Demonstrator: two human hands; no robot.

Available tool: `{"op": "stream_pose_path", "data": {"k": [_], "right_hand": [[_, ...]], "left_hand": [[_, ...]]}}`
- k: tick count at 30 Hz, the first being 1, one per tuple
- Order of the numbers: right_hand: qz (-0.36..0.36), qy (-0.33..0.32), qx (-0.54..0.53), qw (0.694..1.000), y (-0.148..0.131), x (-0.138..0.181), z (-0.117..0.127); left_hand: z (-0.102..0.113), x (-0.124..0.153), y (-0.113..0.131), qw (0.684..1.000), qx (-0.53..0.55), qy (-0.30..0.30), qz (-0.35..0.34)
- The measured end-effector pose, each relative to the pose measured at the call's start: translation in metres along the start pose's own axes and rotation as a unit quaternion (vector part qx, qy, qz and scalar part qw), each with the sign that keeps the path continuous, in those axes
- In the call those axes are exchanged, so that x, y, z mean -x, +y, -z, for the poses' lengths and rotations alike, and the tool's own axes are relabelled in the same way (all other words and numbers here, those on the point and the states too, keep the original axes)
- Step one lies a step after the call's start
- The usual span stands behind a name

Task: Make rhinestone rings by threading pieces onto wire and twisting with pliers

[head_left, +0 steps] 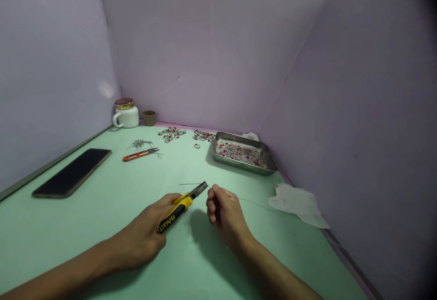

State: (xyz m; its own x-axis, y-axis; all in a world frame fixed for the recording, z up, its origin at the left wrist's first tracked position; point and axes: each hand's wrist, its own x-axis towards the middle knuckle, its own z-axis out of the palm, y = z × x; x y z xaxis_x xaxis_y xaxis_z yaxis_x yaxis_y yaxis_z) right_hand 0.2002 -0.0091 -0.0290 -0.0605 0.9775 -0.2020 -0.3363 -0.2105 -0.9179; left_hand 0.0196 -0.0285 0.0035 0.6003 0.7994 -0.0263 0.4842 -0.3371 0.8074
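Note:
My left hand (pixel 146 234) is closed around yellow-and-black pliers (pixel 180 206), whose dark jaws point up and right over the green table (pixel 102 227). A thin wire (pixel 190 184) sticks out to the left from the jaws. My right hand (pixel 223 211) is pinched shut just right of the jaws, holding the thin wire, which trails off to the right across the table.
A metal tray (pixel 269 165) of red and silver beads stands at the back right, with loose bead clusters (pixel 172 133) beside it. Orange thread snips (pixel 139 155) and wire bits lie further left. A black phone (pixel 73 172), a white mug (pixel 125 114), a small cup (pixel 149 117) and a white tissue (pixel 298 203) are around. Purple walls enclose the table.

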Motion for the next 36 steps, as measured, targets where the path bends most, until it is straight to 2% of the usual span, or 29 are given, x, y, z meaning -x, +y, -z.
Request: {"op": "stream_pose_path", "data": {"k": [7, 14, 18, 28, 31, 36], "right_hand": [[-0.001, 0.004, 0.0, 1.0, 0.0, 0.001, -0.001], [-0.008, 0.004, -0.012, 1.0, -0.002, 0.002, -0.002], [-0.012, 0.003, -0.017, 1.0, -0.002, 0.001, -0.002], [-0.01, 0.005, 0.027, 1.0, 0.003, 0.002, -0.002], [0.018, 0.008, 0.079, 0.997, 0.004, 0.003, -0.002], [0.122, 0.009, 0.202, 0.972, 0.003, 0.003, 0.0]], "left_hand": [[-0.001, 0.002, 0.0, 0.999, -0.036, 0.015, -0.006], [0.007, 0.0, -0.004, 0.999, 0.032, -0.025, -0.006], [0.009, 0.0, -0.005, 0.998, 0.05, -0.027, -0.007], [-0.004, -0.001, -0.011, 0.999, -0.022, 0.033, -0.009], [-0.005, 0.0, -0.014, 0.999, -0.027, 0.032, -0.004], [-0.004, 0.001, -0.014, 0.999, -0.033, 0.032, 0.01]]}}
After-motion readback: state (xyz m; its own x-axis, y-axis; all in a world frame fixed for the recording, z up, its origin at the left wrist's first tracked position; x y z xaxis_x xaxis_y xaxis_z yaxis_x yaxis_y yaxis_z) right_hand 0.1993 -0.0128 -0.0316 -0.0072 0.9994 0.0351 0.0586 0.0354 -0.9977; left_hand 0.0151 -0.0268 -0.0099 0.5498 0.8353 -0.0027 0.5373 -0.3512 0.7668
